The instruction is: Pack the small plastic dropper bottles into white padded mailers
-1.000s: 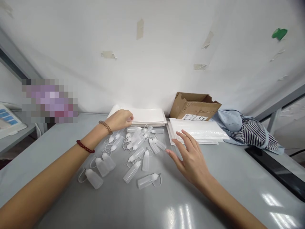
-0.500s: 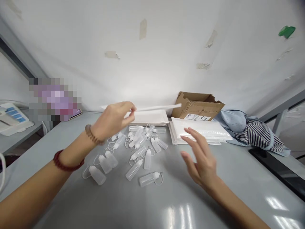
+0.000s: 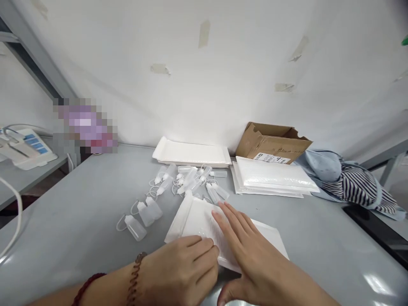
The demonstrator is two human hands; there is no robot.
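Observation:
A white padded envelope (image 3: 198,214) lies slanted on the table in front of me, its flap end to the left. My left hand (image 3: 183,272) is closed at its near edge, fingers curled; the thumb is hidden. My right hand (image 3: 250,250) rests on the envelope with fingers stretched out flat and thumb apart. Beyond the envelope lie several small clear squeeze bottles (image 3: 191,180) with white tethered caps. A few more bottles (image 3: 136,228) lie to its left, and the envelope covers part of the group.
A stack of flat white envelopes (image 3: 194,153) lies by the wall. Right of it, filled white envelopes (image 3: 276,176) lie before an open cardboard box (image 3: 270,144). Blue and striped cloth (image 3: 347,176) and a black flat object (image 3: 372,231) are at the right.
My left hand has brought a white envelope from the back down onto the table near me, over some bottles. My right hand has moved in and now lies on it.

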